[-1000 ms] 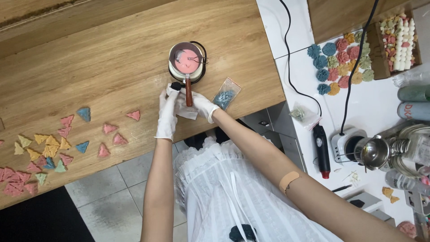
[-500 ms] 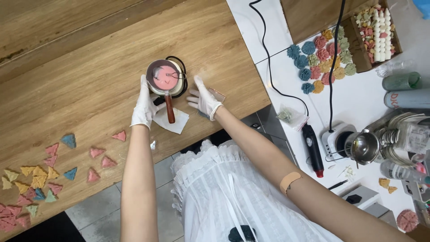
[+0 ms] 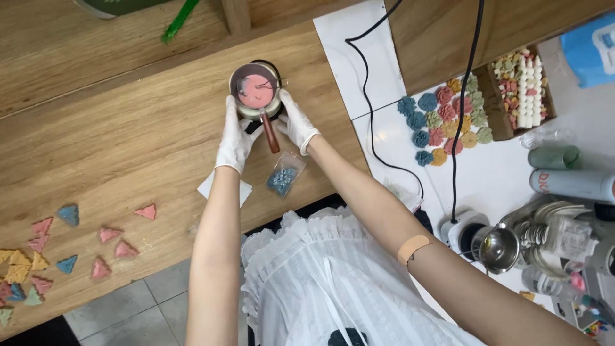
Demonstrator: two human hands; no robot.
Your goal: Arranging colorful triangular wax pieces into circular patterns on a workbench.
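Small metal melting pot (image 3: 256, 91) with pink liquid sits on the wooden surface (image 3: 128, 147), its brown handle (image 3: 270, 132) pointing toward the person. Both gloved hands cup it: left hand (image 3: 236, 136) closed against the pot's left wall, right hand (image 3: 295, 120) closed against its right wall. Clear bag of blue pieces (image 3: 282, 179) lies just below the handle, a white paper slip (image 3: 224, 187) beside it. Coloured triangle pieces (image 3: 38, 256) are scattered well to the left.

Risk, as judged: the pot looks quite full; an uneven lift or tilt could slop pink liquid over the rim onto gloves or bag. If hot, thin gloves give little protection.
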